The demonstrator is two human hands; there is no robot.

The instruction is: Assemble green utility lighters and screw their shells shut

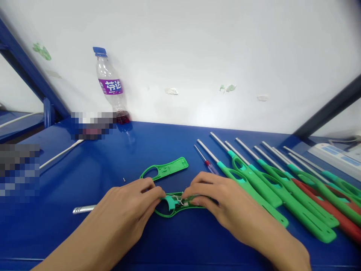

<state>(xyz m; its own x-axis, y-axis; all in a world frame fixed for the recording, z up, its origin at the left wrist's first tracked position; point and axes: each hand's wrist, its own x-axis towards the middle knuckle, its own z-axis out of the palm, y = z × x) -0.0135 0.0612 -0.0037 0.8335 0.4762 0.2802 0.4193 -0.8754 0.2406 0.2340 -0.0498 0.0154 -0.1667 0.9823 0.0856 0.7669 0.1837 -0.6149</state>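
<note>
An opened green gas lighter [166,215] lies on the blue table, its teal trigger [170,202] and thin pale wires showing inside. My left hand [132,205] is closed around its front end, beside the finger loop. From under that hand the silver lighter tube [84,209] sticks out to the left. My right hand [217,197] has its fingertips pressed together on the inner parts of the handle, next to the wires; the rear end is hidden under this hand. Just behind lies the detached green half shell [172,168], its inner side up.
Several assembled green and red lighters [262,195] lie in a slanted row on the right, beside a screwdriver [210,165]. A tiny screw [124,179] lies left of the shell. A drink bottle [111,86] leans on the wall; a power strip [338,156] sits far right.
</note>
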